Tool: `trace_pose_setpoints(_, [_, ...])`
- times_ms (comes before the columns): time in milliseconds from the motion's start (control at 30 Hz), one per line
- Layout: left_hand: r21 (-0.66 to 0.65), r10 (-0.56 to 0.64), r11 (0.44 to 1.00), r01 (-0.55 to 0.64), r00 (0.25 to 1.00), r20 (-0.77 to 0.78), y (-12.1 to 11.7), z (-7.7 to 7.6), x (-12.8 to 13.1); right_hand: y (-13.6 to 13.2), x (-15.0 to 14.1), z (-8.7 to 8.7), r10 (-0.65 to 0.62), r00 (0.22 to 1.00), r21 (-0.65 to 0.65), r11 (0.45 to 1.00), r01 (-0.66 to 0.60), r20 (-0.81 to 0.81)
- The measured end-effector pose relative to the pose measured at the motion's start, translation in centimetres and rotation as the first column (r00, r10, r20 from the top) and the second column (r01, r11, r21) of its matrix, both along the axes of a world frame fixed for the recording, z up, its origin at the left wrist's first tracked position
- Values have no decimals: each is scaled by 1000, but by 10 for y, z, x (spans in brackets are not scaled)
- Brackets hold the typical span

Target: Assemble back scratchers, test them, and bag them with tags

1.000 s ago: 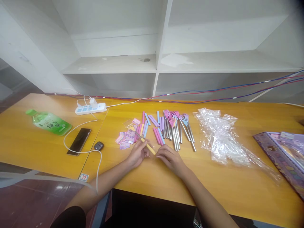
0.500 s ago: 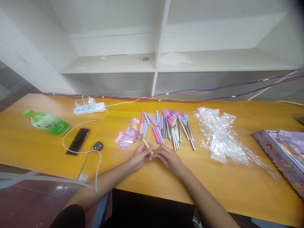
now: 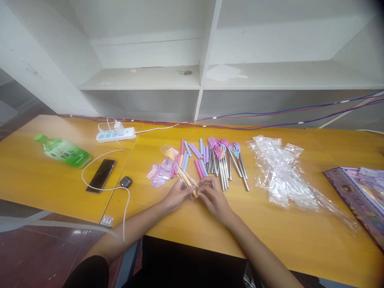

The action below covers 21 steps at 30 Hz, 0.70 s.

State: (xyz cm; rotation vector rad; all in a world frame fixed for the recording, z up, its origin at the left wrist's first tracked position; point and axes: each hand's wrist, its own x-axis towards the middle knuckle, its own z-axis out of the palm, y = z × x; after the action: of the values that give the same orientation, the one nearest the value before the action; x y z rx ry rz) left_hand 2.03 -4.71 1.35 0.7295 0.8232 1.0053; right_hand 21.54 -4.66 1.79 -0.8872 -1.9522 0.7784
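Observation:
A yellow back scratcher (image 3: 186,179) with a hand-shaped head lies inside a clear plastic bag (image 3: 164,149), its head pointing away from me. My left hand (image 3: 177,197) is closed around the bagged handle, thumb on top. At the handle's near end, my right hand (image 3: 213,198) has its fingers bent and pinched at the bag's edge; the exact grip is partly hidden. Just beyond my hands lie loose coloured handle sleeves (image 3: 196,150) in pink, blue and purple. Metal-rod back scratchers (image 3: 223,170) with pink and blue heads are piled to their right.
Small printed cards (image 3: 160,173) lie left of the sleeves. Clear bags (image 3: 279,172) are heaped at right, beside a purple printed box (image 3: 354,196). On the left are a green bottle (image 3: 67,152), a phone (image 3: 101,176), a black earbud case (image 3: 126,182) and a power strip (image 3: 116,135).
A clear bag now shows around the yellow back scratcher, reaching past its head. Both hands stay near the same spot, and the view has shifted slightly.

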Motion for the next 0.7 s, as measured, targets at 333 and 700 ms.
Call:
trace_pose_setpoints(333, [-26,-4,1000,4,1000,-9,2,10,-5,1,2,2,33,997,-149,988,-43,-71])
trace_pose_setpoints(700, [-50,-114,992,112,993,-41,3,17,-8,1,0,0,-24,985,-334,942,-35,-172])
